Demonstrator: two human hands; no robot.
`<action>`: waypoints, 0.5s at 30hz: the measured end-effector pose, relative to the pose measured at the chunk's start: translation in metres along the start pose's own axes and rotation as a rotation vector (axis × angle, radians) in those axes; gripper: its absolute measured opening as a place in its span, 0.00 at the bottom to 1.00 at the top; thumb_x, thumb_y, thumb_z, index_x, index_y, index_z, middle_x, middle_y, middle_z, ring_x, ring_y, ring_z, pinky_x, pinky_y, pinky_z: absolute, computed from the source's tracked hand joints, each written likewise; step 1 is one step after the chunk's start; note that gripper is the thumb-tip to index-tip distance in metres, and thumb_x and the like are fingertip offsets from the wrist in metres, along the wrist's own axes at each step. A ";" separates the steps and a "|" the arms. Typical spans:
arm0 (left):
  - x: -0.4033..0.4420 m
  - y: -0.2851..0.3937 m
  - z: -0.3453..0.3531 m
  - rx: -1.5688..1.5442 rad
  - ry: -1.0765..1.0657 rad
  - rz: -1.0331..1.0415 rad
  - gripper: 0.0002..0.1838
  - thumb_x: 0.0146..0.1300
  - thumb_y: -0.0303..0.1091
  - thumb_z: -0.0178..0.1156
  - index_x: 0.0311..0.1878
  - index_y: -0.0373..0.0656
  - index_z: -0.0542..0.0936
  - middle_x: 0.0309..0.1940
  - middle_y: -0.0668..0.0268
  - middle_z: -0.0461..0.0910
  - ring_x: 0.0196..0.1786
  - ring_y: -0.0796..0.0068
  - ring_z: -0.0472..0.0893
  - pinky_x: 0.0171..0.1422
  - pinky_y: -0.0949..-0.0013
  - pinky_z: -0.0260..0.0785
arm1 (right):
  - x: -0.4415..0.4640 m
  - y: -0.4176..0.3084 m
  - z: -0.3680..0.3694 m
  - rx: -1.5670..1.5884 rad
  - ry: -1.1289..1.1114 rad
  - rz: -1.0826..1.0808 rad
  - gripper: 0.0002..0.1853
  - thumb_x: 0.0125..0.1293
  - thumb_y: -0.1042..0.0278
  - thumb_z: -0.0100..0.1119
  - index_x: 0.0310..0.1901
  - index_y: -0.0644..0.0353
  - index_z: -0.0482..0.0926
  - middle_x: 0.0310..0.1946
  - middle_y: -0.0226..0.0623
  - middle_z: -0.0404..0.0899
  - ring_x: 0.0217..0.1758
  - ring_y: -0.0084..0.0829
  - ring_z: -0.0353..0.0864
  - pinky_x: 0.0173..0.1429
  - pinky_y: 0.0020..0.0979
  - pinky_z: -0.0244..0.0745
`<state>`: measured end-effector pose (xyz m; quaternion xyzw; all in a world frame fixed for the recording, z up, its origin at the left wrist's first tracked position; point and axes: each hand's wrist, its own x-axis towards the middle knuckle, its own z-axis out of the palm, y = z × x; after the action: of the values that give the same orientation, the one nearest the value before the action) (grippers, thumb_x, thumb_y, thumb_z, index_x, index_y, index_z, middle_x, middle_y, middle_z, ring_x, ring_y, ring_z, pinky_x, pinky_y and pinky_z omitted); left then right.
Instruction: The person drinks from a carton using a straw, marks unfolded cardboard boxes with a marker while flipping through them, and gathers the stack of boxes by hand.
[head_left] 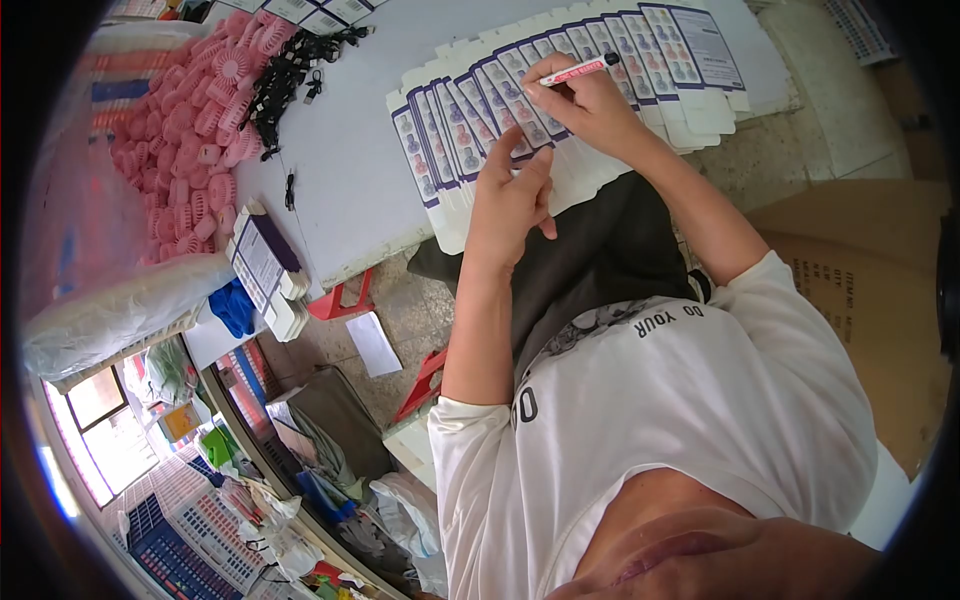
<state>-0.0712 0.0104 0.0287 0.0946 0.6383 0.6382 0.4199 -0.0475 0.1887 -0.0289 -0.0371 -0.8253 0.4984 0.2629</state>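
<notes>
A white marker pen (570, 73) with a black end and a red label is held in my right hand (592, 105), pinched above the row of cards. My left hand (510, 205) is at the near edge of the row, index finger and thumb apart, with nothing visible between them. Flat printed box sleeves (465, 125), white with purple borders and rows of small pictures, overlap in a long fanned row on the white table (350, 150).
Pink handheld fans (185, 140) are heaped at the left, beside tangled black cables (285, 80). A stack of folded boxes (262, 262) sits at the table's left edge, near a blue cloth (232, 308). A cardboard box (860, 290) stands at the right. Red stools (345, 298) are below the table.
</notes>
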 end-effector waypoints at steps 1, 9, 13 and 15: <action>0.000 -0.002 0.002 -0.052 -0.012 -0.003 0.37 0.68 0.34 0.58 0.73 0.28 0.55 0.19 0.73 0.67 0.14 0.85 0.61 0.18 0.73 0.66 | 0.000 -0.001 0.000 0.008 -0.002 -0.005 0.09 0.69 0.62 0.59 0.42 0.58 0.79 0.21 0.31 0.75 0.23 0.24 0.71 0.30 0.29 0.66; 0.005 -0.008 0.010 -0.080 -0.106 0.003 0.37 0.69 0.33 0.58 0.75 0.31 0.53 0.21 0.73 0.66 0.15 0.86 0.61 0.19 0.72 0.68 | -0.002 -0.007 0.000 0.037 -0.079 0.043 0.08 0.69 0.64 0.57 0.42 0.59 0.79 0.23 0.32 0.79 0.26 0.26 0.78 0.33 0.30 0.71; -0.001 -0.010 0.010 -0.052 0.022 0.079 0.39 0.69 0.32 0.58 0.75 0.30 0.49 0.21 0.72 0.67 0.16 0.86 0.62 0.19 0.73 0.68 | -0.002 -0.006 0.001 0.017 -0.062 -0.006 0.09 0.69 0.64 0.57 0.41 0.60 0.78 0.23 0.33 0.79 0.26 0.28 0.78 0.33 0.31 0.71; -0.003 -0.011 0.009 -0.056 0.086 0.107 0.40 0.69 0.31 0.58 0.76 0.30 0.47 0.21 0.72 0.67 0.16 0.86 0.62 0.18 0.73 0.68 | -0.002 -0.006 0.002 -0.004 -0.053 -0.023 0.09 0.69 0.64 0.57 0.41 0.60 0.78 0.23 0.33 0.79 0.26 0.29 0.79 0.34 0.32 0.71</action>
<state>-0.0587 0.0136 0.0215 0.0895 0.6315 0.6809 0.3599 -0.0456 0.1838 -0.0256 -0.0150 -0.8334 0.4943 0.2467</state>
